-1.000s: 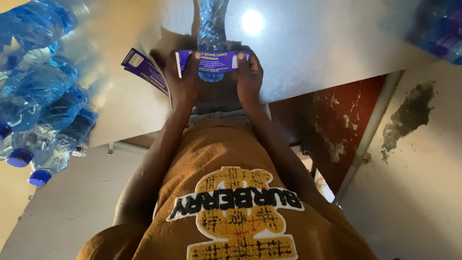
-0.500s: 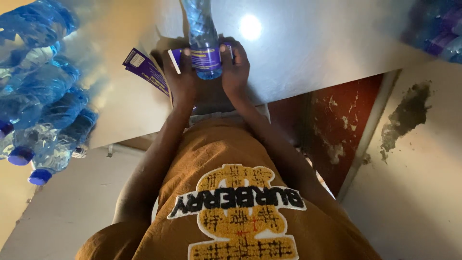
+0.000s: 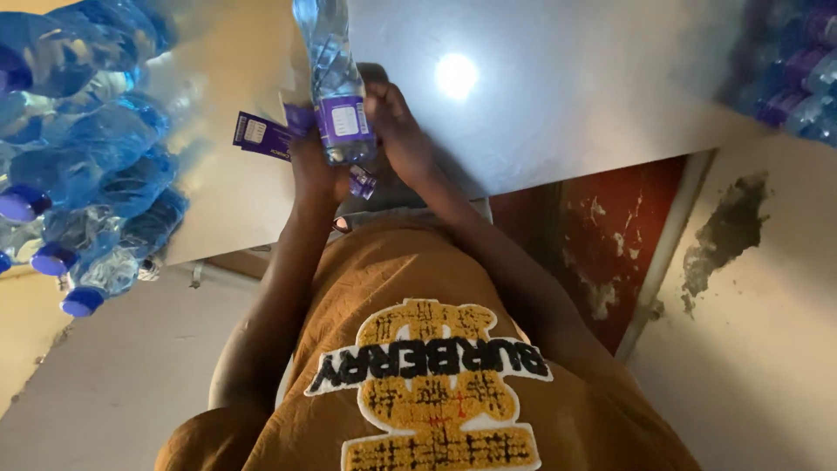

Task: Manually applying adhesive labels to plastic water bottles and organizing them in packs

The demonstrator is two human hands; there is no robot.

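Above table [image 3: 540, 105]: both hands [image 3: 397, 126] gripping clear ribbed bottle [image 3: 336, 83], purple label [image 3: 343, 122] wrapped round.

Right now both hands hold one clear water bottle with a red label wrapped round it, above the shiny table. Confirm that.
Not quite: the label is purple, not red, as the head view shows. The rest stands: the left hand and right hand hold one clear water bottle above the shiny table.

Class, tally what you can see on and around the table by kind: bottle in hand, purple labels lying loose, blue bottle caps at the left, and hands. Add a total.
Bottle in hand: 1
Loose labels: 1
Blue caps: 3 clearly seen
Hands: 2, left hand and right hand
Total: 7
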